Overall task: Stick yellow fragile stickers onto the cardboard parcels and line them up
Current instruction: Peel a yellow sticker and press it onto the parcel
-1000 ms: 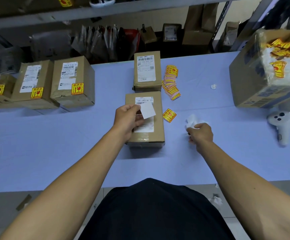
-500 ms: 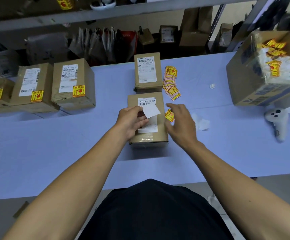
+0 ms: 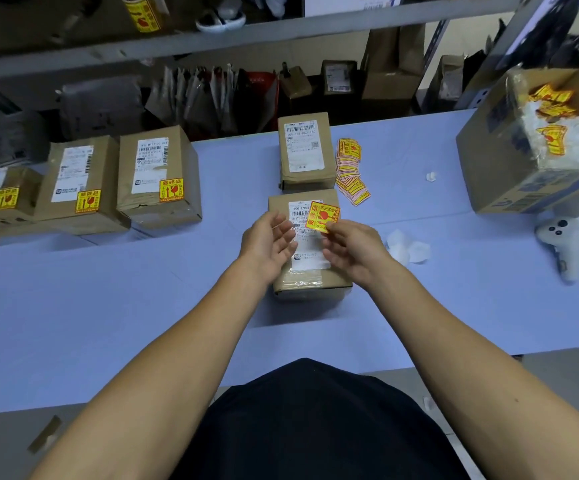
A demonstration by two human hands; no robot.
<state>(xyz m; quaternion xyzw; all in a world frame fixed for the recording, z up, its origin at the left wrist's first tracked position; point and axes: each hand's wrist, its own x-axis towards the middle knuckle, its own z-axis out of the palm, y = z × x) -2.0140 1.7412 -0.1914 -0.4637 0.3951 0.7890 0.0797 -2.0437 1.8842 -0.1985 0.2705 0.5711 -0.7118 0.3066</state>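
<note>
Worktop [image 3: 108, 306]: pale blue surface carrying all parcels and stickers.
Near parcel [image 3: 310, 282]: brown cardboard, lying directly under both hands; white shipping label reads "100 L953", the rest hidden or too small to read.
Held sticker [image 3: 322, 216]: yellow square with red print, a broken-glass symbol and red characters; tilted, raised above the near parcel's label.
Right hand [image 3: 353, 254]: fingers pinch the lower edge of the held sticker.
Left hand [image 3: 269, 247]: fingers loosely spread, palm turned inward, holding nothing, just beside the sticker.
Far parcel [image 3: 303, 150]: cardboard, just behind the near parcel; barcode label reads "169 159", no yellow sticker on it.
Sticker pile [image 3: 350, 171]: loose yellow-and-red stickers fanned out on the worktop, just right of the far parcel.
Lined-up parcels [image 3: 156, 174]: three cardboard parcels in a row at the left of the worktop, each with a white shipping label and a yellow fragile sticker at its near corner.
Backing papers [image 3: 407, 249]: crumpled white scraps right of the right hand.
Open carton [image 3: 509, 168]: large, tipped, at far right; holds white scraps and yellow stickers.
White controller [image 3: 563, 244]: lies in front of the carton.
</note>
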